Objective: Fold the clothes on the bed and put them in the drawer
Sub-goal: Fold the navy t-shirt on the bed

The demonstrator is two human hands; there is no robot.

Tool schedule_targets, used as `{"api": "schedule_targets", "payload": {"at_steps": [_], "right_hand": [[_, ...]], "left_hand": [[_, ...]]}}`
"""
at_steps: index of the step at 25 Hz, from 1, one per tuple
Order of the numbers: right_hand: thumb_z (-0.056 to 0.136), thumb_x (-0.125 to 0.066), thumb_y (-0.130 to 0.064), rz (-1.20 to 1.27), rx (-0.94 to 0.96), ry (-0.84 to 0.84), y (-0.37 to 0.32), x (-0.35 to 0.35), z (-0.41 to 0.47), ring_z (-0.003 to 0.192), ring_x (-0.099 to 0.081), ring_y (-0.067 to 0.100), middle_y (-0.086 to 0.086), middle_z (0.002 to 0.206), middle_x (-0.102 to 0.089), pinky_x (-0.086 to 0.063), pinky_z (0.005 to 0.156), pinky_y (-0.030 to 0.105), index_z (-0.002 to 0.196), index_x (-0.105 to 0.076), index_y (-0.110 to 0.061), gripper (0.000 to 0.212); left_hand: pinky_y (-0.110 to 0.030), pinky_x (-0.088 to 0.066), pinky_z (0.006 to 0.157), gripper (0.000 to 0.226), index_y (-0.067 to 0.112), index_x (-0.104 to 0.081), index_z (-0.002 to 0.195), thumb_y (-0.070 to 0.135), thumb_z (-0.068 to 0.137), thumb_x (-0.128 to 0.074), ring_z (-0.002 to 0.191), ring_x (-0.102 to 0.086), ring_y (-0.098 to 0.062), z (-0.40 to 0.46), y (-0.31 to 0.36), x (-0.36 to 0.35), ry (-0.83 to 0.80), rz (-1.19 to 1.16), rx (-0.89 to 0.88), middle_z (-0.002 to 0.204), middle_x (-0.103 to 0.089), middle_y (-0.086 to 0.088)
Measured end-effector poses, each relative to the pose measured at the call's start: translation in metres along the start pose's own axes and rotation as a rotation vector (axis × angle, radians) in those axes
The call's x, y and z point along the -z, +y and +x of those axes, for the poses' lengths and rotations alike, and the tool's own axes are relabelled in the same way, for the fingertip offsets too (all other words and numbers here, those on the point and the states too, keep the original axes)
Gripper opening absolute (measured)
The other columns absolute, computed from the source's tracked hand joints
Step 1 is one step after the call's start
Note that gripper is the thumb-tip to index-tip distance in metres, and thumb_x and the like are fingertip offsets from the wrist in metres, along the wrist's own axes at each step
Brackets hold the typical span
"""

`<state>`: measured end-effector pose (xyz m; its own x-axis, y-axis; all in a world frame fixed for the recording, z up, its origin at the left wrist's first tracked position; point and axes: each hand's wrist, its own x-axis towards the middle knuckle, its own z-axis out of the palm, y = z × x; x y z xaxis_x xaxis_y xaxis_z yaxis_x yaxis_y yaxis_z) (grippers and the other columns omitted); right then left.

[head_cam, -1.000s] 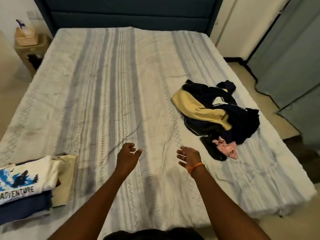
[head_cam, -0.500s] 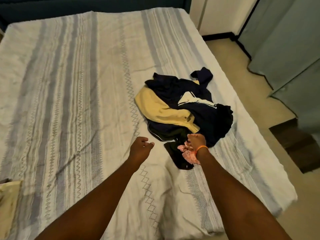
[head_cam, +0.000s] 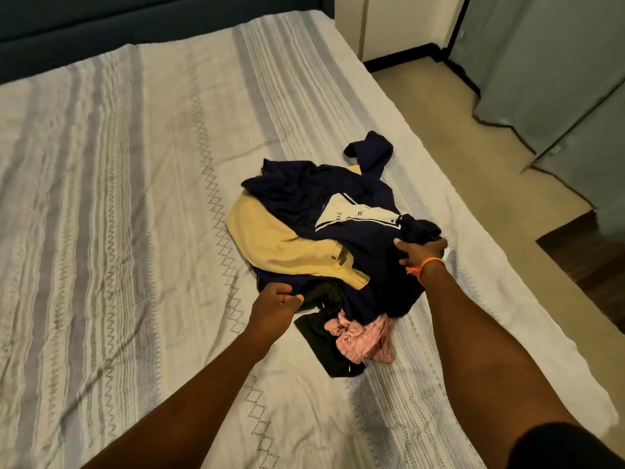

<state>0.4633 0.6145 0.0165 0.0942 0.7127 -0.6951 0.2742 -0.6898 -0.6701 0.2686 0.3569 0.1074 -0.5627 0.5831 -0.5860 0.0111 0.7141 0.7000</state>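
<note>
A loose pile of clothes lies on the right half of the striped bed (head_cam: 118, 198). In it are a navy garment (head_cam: 358, 238) with a white printed panel, a beige garment (head_cam: 270, 238), a black cloth (head_cam: 321, 340) and a crumpled pink cloth (head_cam: 365, 336) at the near edge. My right hand (head_cam: 421, 252), with an orange band at the wrist, is on the pile's right side and its fingers curl into the navy garment. My left hand (head_cam: 275, 299) hovers at the pile's near-left edge with loosely curled fingers, holding nothing.
The bed's right edge drops to a beige floor (head_cam: 456, 137). Grey-green doors or curtains (head_cam: 558, 79) stand at the far right, and a dark step (head_cam: 592, 258) lies below them. The dark headboard (head_cam: 135, 18) runs along the top.
Both hands have reached forward to the pile. My right hand went from the pink cloth up onto the navy garment, and my left hand came to the pile's edge. The view has moved closer.
</note>
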Motion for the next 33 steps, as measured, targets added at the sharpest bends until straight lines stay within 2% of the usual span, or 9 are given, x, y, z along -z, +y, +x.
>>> {"api": "schedule_targets", "payload": {"at_steps": [3,5,8,15,19,23,28,30,33], "right_hand": [[0.095,-0.061,-0.012,-0.151,0.070,-0.057,0.010,-0.002,0.002,0.044,-0.041,0.017,0.013,0.067,-0.055,-0.034,0.038,0.020,0.093,-0.050,-0.004,0.013],[0.095,-0.058,-0.013,-0.154,0.136,0.001,0.013,-0.003,0.004,0.050,-0.043,0.022,0.015,0.068,-0.052,-0.041,0.051,0.032,0.079,-0.052,-0.007,0.018],[0.083,-0.057,-0.029,-0.162,0.256,0.092,0.008,-0.010,0.002,0.073,-0.053,0.028,0.015,0.082,-0.055,-0.046,0.074,0.043,0.101,-0.063,0.001,0.035],[0.094,-0.055,-0.007,0.230,0.641,-0.237,-0.058,-0.020,-0.204,0.056,-0.042,0.004,-0.003,0.064,-0.044,-0.038,0.058,0.018,0.085,-0.063,-0.008,0.012],[0.080,-0.063,-0.018,0.262,0.848,-0.465,-0.072,-0.030,-0.326,0.085,-0.055,0.022,0.011,0.090,-0.051,-0.049,0.082,0.036,0.086,-0.062,0.005,0.024],[0.074,-0.056,-0.012,0.284,0.962,-0.559,-0.077,-0.033,-0.429,0.097,-0.053,0.020,0.010,0.103,-0.047,-0.045,0.089,0.032,0.088,-0.063,0.001,0.020],[0.071,-0.053,-0.009,0.188,1.041,-0.610,-0.078,-0.035,-0.502,0.092,-0.056,0.023,0.014,0.103,-0.054,-0.049,0.080,0.030,0.100,-0.060,0.003,0.032],[0.072,-0.053,-0.011,0.177,1.051,-0.627,-0.069,-0.044,-0.521,0.092,-0.057,0.024,0.014,0.102,-0.056,-0.051,0.079,0.030,0.104,-0.059,0.005,0.037],[0.077,-0.054,-0.014,0.162,1.062,-0.632,-0.059,-0.058,-0.549,0.095,-0.061,0.022,0.010,0.099,-0.063,-0.053,0.079,0.032,0.109,-0.062,0.002,0.037]], "left_hand": [[-0.036,-0.055,0.080,0.025,0.015,-0.057,0.115,0.023,0.092,-0.064,0.092,-0.066,-0.021,0.000,0.001,-0.005,-0.023,0.017,0.012,0.101,-0.066,-0.005],[-0.031,-0.053,0.070,0.022,0.015,-0.057,0.114,0.020,0.093,-0.063,0.087,-0.065,-0.020,-0.005,0.001,-0.006,-0.048,0.017,0.014,0.100,-0.066,-0.005],[-0.029,-0.051,0.066,0.018,0.015,-0.058,0.112,0.017,0.094,-0.061,0.081,-0.064,-0.018,-0.018,0.006,0.003,-0.064,0.022,-0.012,0.097,-0.066,-0.006],[-0.032,-0.051,0.069,0.017,0.020,-0.058,0.106,0.014,0.092,-0.062,0.089,-0.065,-0.022,-0.060,0.031,0.031,-0.078,-0.063,-0.220,0.100,-0.065,-0.006],[-0.026,-0.050,0.088,0.050,0.021,-0.044,0.131,0.002,0.089,-0.060,0.106,-0.058,-0.012,-0.112,0.072,0.055,0.000,-0.062,-0.628,0.119,-0.055,0.004],[-0.019,-0.045,0.099,0.062,0.024,-0.038,0.139,-0.009,0.089,-0.054,0.115,-0.049,0.007,-0.156,0.102,0.107,0.124,-0.150,-0.979,0.125,-0.049,0.016],[-0.028,-0.044,0.097,0.066,0.032,-0.043,0.141,0.008,0.085,-0.067,0.116,-0.047,-0.020,-0.184,0.111,0.192,0.195,0.202,-1.060,0.130,-0.040,-0.005],[-0.031,-0.048,0.095,0.052,0.021,-0.053,0.132,0.017,0.082,-0.070,0.114,-0.054,-0.022,-0.194,0.105,0.220,0.078,0.287,-1.105,0.129,-0.051,-0.006],[-0.022,-0.057,0.075,0.028,0.011,-0.055,0.120,0.010,0.093,-0.063,0.092,-0.066,-0.017,-0.218,0.088,0.252,-0.225,0.060,-1.000,0.109,-0.065,-0.008]]}}
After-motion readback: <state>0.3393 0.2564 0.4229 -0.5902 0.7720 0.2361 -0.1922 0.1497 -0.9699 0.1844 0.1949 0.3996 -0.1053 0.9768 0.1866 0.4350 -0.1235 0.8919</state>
